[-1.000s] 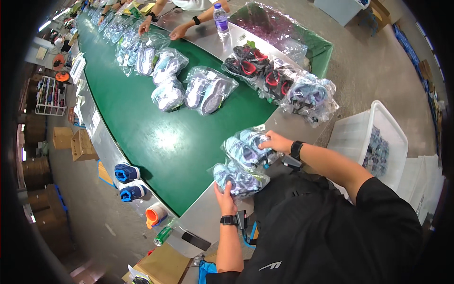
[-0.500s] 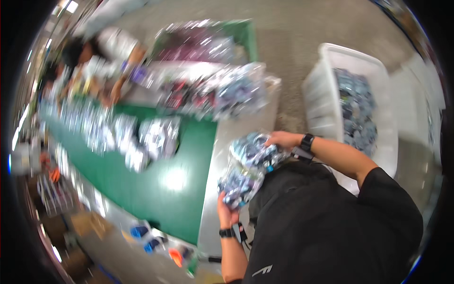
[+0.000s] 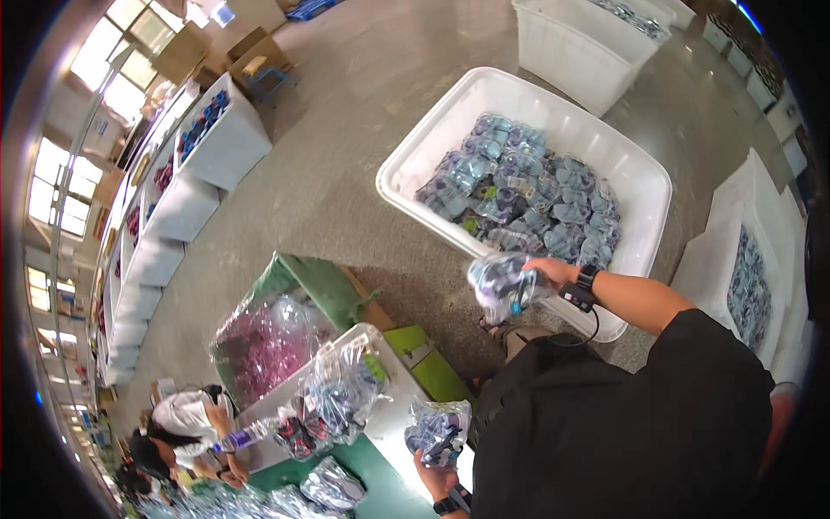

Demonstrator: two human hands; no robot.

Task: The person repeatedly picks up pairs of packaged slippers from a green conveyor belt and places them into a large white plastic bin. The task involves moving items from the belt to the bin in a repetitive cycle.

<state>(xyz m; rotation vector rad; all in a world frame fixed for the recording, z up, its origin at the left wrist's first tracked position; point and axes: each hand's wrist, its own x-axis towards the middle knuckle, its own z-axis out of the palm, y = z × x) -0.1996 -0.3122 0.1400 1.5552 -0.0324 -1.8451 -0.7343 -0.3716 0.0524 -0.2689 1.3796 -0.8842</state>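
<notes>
My right hand (image 3: 553, 272) grips a clear plastic bag of blue-grey shoes (image 3: 498, 287), held at the near rim of a large white tub (image 3: 596, 130). Inside that tub lies a heap of similar bagged shoes (image 3: 540, 190). My left hand (image 3: 436, 476) is closed round the lower part of another clear bag of grey-blue shoes (image 3: 439, 429), above the metal end of the worktable (image 3: 393, 424). Both wrists wear black bands with small devices.
Bagged shoes (image 3: 341, 394) lie on a grey ledge beside the green tabletop (image 3: 376, 497). A green-lined bin of pink bags (image 3: 272, 350) stands beyond. Another white tub (image 3: 571, 56) is behind, one more (image 3: 748, 285) at right. A co-worker (image 3: 186, 424) sits at lower left.
The view has swung toward the white tub. My hands, close together before, are now apart: the right bag is at the tub's rim, the left one stays by the table.
</notes>
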